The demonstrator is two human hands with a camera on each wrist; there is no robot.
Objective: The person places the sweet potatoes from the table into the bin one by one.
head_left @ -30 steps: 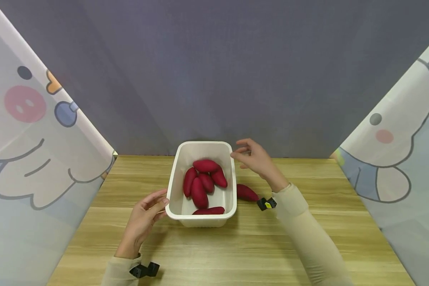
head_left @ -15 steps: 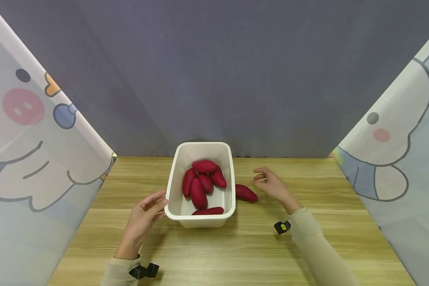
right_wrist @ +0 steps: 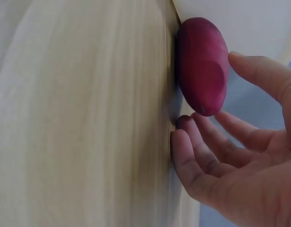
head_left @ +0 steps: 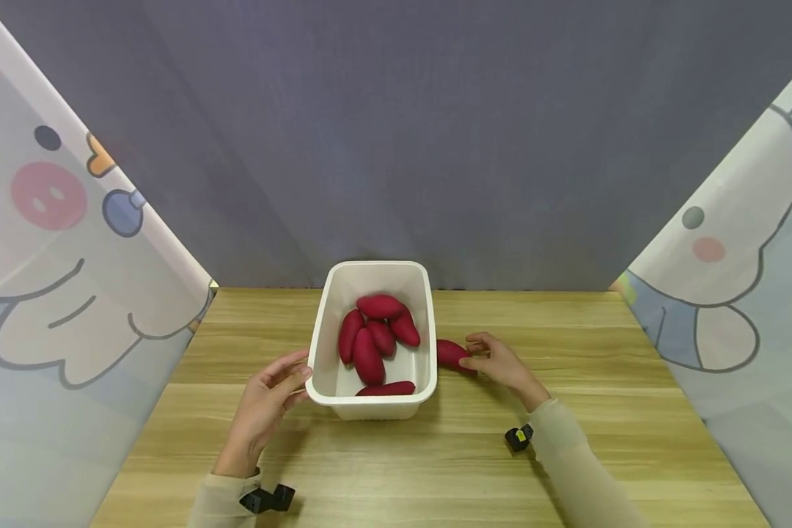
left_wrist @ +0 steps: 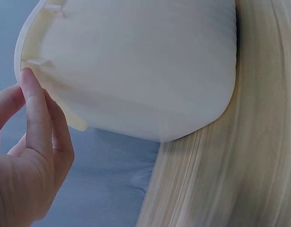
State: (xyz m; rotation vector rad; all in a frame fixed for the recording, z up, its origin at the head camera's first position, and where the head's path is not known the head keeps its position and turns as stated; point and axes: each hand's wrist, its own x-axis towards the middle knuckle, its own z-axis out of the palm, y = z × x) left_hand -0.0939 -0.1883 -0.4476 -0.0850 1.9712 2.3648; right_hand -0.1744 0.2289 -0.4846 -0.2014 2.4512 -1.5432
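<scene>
A white plastic storage bin [head_left: 325, 315] stands on the wooden table with several red sweet potatoes [head_left: 368, 357] inside. My left hand [head_left: 268, 400] pinches its rim at the near left corner, thumb above and fingers beneath. In the left wrist view, those fingertips meet the underside of the rim. One more sweet potato [head_left: 450, 354] lies on the table against the bin's right side. My right hand [head_left: 501, 364] is at that one's right end. In the right wrist view its thumb [right_wrist: 259, 71] is right at the sweet potato's upper side, with the loosely bent fingers around the end.
The wooden table [head_left: 396, 477] ends at a grey curtain [head_left: 396, 147] just behind the bin. Cartoon-printed cloth panels [head_left: 719, 293] flank both sides. A small black wrist camera [head_left: 518, 438] sits by the right sleeve.
My right hand has left the bin's right rim, drawn back toward me and come in to the loose sweet potato. My left hand and the bin have kept their place.
</scene>
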